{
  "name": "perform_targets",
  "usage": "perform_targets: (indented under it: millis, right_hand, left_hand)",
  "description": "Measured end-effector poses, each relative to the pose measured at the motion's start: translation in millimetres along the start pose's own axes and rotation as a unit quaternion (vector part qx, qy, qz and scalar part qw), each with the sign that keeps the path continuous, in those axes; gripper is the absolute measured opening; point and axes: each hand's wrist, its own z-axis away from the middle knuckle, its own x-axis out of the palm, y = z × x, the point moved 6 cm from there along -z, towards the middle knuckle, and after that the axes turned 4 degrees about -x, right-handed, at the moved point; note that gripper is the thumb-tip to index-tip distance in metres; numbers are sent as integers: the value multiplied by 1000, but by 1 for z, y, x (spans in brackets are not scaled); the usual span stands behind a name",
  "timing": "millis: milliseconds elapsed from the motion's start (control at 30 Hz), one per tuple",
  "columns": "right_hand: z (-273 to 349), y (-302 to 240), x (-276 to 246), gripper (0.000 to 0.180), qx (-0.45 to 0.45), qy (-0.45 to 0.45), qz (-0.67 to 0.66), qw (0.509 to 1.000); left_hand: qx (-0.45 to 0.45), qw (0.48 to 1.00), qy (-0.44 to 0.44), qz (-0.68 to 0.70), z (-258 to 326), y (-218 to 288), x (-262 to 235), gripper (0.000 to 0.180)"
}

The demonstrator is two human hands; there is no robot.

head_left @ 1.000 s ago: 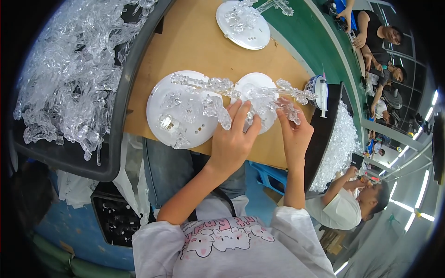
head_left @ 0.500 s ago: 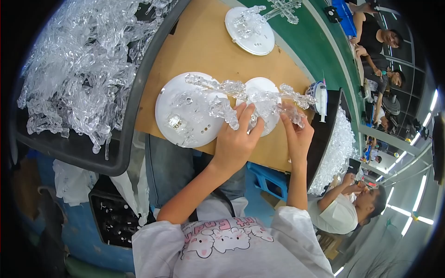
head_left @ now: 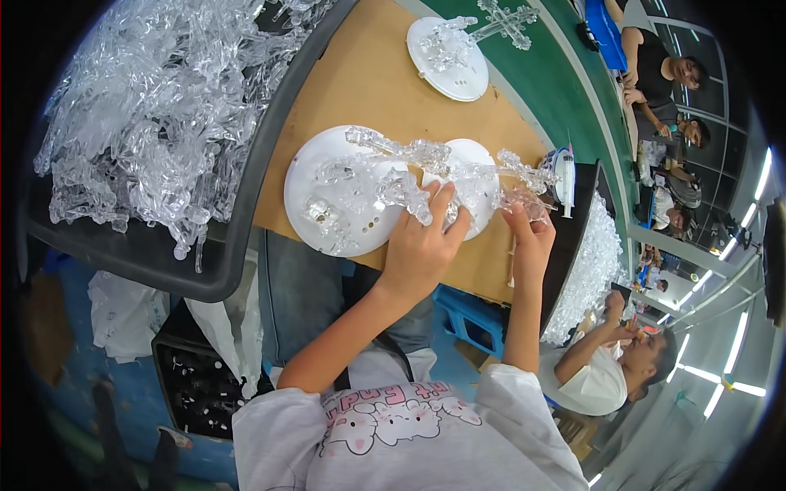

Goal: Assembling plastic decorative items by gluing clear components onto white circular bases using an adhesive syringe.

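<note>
A long, ornate clear plastic cross lies across a large white round disc and a smaller white disc. My left hand is at the smaller disc, its fingertips and thumb closed around the cross's lower part. To the right, my right hand pinches a clear plastic piece between thumb and fingers, close to the cross's right end. Whether that piece is joined to the cross I cannot tell. Clear parts also stand on the large disc, beside my left fingertips.
A black bin heaped with clear plastic parts stands at the left. Further back, another white disc bears a clear cross. At the right are a white syringe and a black tray of clear pieces. Other people sit further right.
The view has shifted slightly, so the discs and cross appear a little further right. My right hand has turned the clear piece slightly; my left hand stays at the cross.
</note>
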Motion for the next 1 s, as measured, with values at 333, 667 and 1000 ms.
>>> perform_targets:
  millis: [333,667,1000]
  right_hand:
    - [-9,-7,9,34,31,-34,3,999]
    - [1,-19,18,31,-58,-44,133,989]
    - [6,-40,33,23,-138,-37,282,949]
  left_hand:
    - [2,1000,2,15,2,-1,2,19]
    - [1,1000,3,2,0,0,3,20]
    - [7,1000,2,-12,0,1,4,23]
